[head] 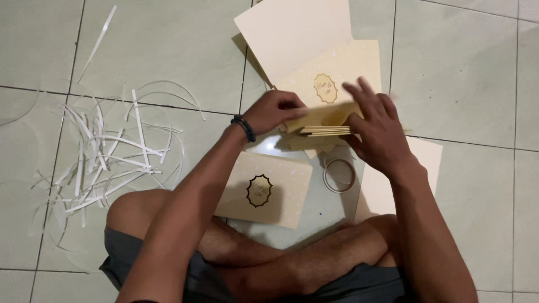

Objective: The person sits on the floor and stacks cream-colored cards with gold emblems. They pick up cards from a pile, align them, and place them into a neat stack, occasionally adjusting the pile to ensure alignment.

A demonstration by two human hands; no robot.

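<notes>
The person sits cross-legged on the tiled floor [460, 73], holding a thin stack of cream cards [325, 124] up in front of their knees, above the other paper goods lying there. The left hand [273, 111], with a dark band at the wrist, has its fingers closed around the stack's left end. The right hand [377, 130] lies along the right end with fingers partly spread and pressing against the edges; it is a little blurred, so I cannot tell how firmly it grips.

The cards look light and fairly stiff, but thin enough to crease, and the smooth faces would probably slide over one another unless pinched at both ends, as they are now.

Below the hands a cream envelope with a dark oval emblem [264, 191] rests by the left knee. A similar printed sheet [337, 70] lies beyond the hands, partly under a plain cream sheet [295, 31]. A roll of clear tape [339, 174] sits just under the stack. Well off to the left lies a tangle of white paper strips [106, 157].
</notes>
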